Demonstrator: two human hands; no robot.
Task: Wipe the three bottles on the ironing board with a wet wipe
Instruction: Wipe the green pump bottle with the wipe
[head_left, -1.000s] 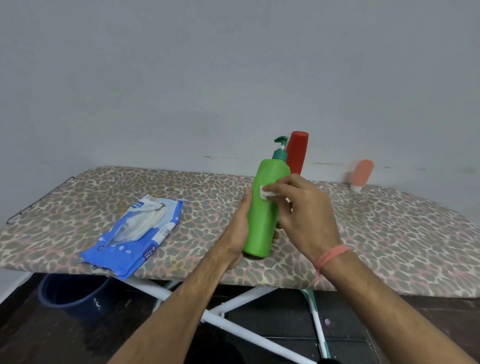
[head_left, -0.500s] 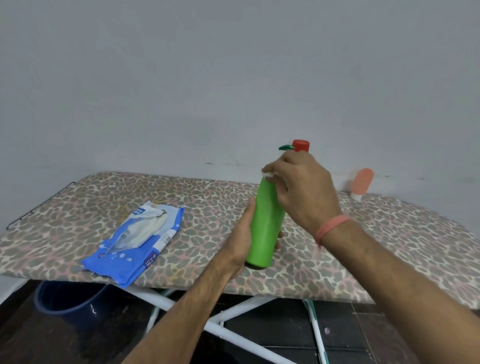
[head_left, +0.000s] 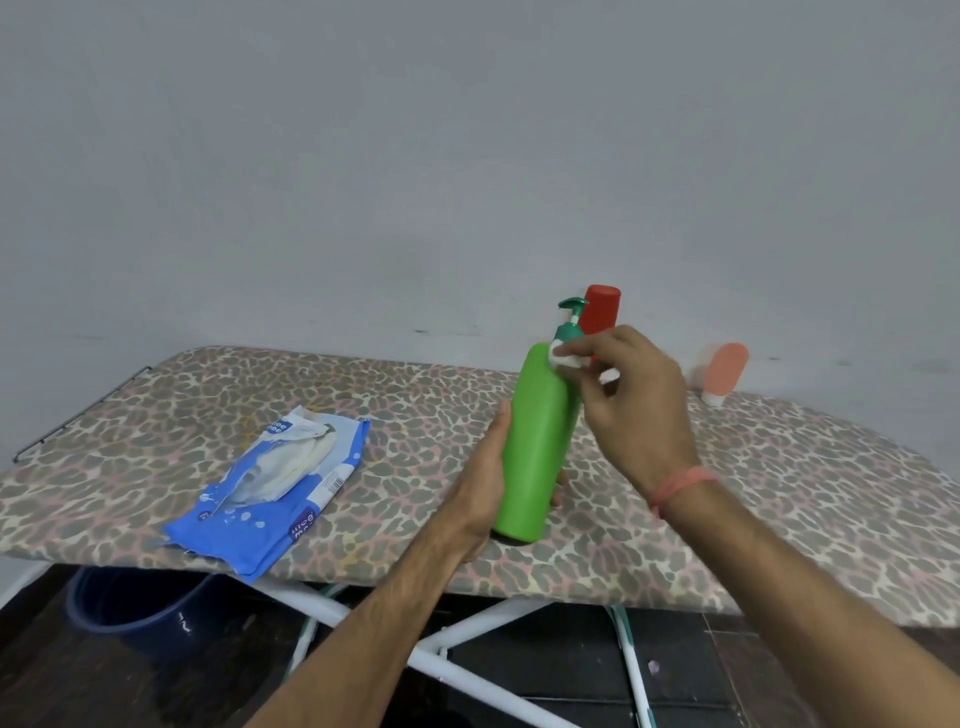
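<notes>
- A green bottle (head_left: 535, 441) with a pump top stands on the ironing board (head_left: 779, 509), near the front edge. It leans a little to the right.
- The left hand (head_left: 485, 483) holds the green bottle low down on its left side. The fingers go round behind it, and a fingertip shows on the other side near the bottom.
- The right hand (head_left: 631, 400) is up by the top of the green bottle. Its thumb and fingers pinch a small white wet wipe (head_left: 563, 357).
- The wet wipe touches the shoulder of the green bottle, just under the dark green pump (head_left: 571, 317).
- A pink band (head_left: 680, 480) goes round the right wrist.
- A red bottle (head_left: 601, 309) stands behind the green one, close to the wall. The hand and the green bottle hide its lower part.
- A small peach tube (head_left: 723, 373) stands on its white cap at the back right of the board, well apart from the others.
- A blue pack of wipes (head_left: 275, 493) lies flat on the left part of the board, with its corner over the front edge.
- A dark blue bucket (head_left: 135, 608) sits on the floor under the left end of the board.
</notes>
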